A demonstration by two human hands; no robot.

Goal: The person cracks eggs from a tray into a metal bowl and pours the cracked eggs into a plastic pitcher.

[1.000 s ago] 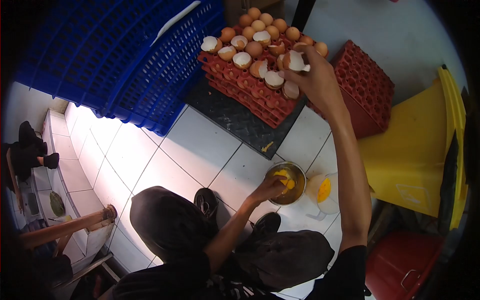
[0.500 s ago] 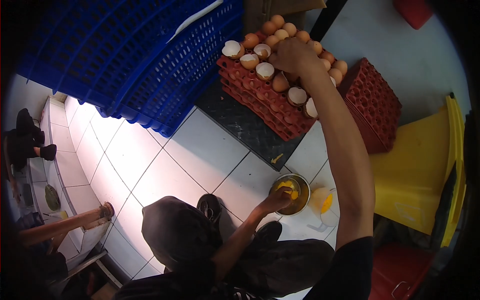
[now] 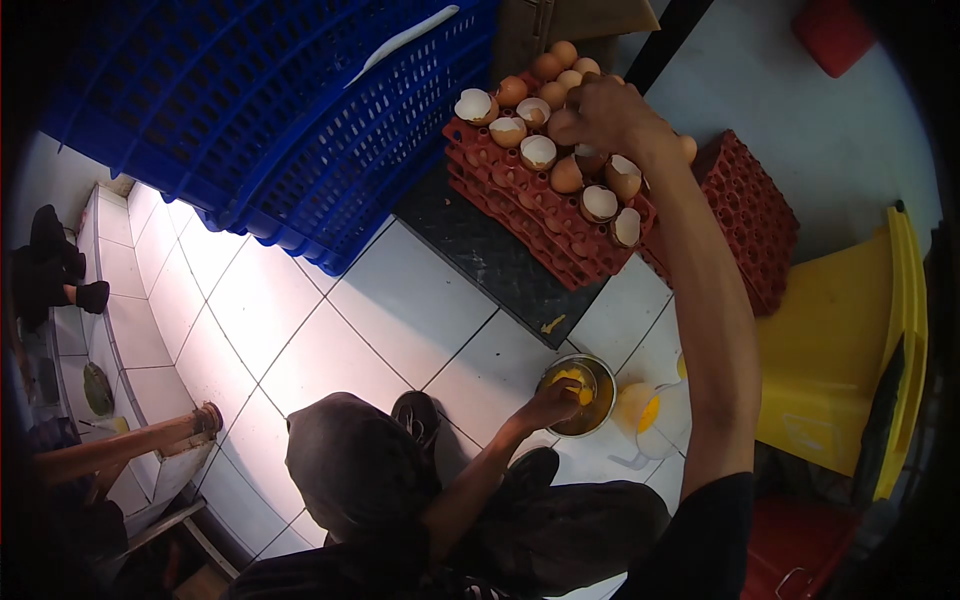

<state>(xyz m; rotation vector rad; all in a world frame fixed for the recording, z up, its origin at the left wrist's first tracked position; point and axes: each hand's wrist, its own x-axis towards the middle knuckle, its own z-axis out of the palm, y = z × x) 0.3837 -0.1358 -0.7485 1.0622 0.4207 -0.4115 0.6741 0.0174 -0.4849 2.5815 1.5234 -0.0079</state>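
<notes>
My right hand (image 3: 618,115) reaches over the top of a stack of red egg trays (image 3: 530,225). Its curled fingers are around a brown egg (image 3: 563,128), which they partly cover. Cracked, open eggshells (image 3: 538,152) stand in the near cups, and brown eggs (image 3: 553,95) sit farther back. Down on the floor, my left hand (image 3: 553,402) is over a metal bowl (image 3: 612,395), fingers dipping in beside yellow egg yolks (image 3: 584,396). Its fingertips are too unclear to show a grip. Next to the bowl is a clear plastic jug (image 3: 668,425) with yolk in it.
Blue plastic crates (image 3: 300,150) stand at the upper left. The trays rest on a dark textured platform (image 3: 480,265). Another stack of red trays (image 3: 750,220) and a yellow bin (image 3: 840,350) are at the right. My shoes flank the floor tiles (image 3: 380,310) near the bowl.
My right hand has shifted slightly to the right over the trays, uncovering more shells and the brown egg at its fingers. The left hand stays at the bowl. The view has shifted slightly.
</notes>
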